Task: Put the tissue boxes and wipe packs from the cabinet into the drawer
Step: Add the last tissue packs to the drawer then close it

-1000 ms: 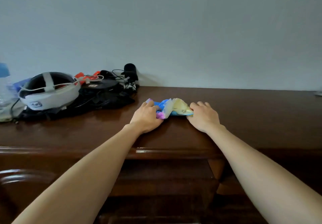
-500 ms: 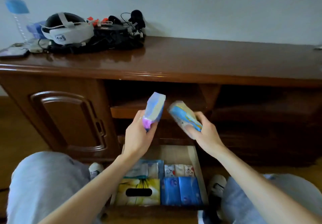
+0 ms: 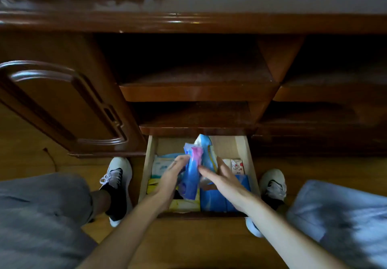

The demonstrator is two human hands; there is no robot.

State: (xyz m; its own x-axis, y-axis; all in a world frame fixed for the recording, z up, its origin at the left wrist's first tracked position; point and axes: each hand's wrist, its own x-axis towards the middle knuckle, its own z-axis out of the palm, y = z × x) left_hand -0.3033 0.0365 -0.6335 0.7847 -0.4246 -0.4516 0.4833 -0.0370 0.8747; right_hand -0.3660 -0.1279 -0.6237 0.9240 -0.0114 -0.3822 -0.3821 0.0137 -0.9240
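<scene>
got my left hand gripping the blue-and-pink wipe pack and my right hand clutching the blue-and-yellow pack, both upright over the open drawer so they'll slot between stuff already inside

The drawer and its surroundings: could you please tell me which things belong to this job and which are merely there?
Job: drawer; blue-pink pack in left hand; blue-white pack by right hand; packs already inside.
Merely there: cabinet door, shelves, shoes.

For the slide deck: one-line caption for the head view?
Left hand and right hand lower two upright wipe packs into the open drawer, already holding tissue packs.
</scene>
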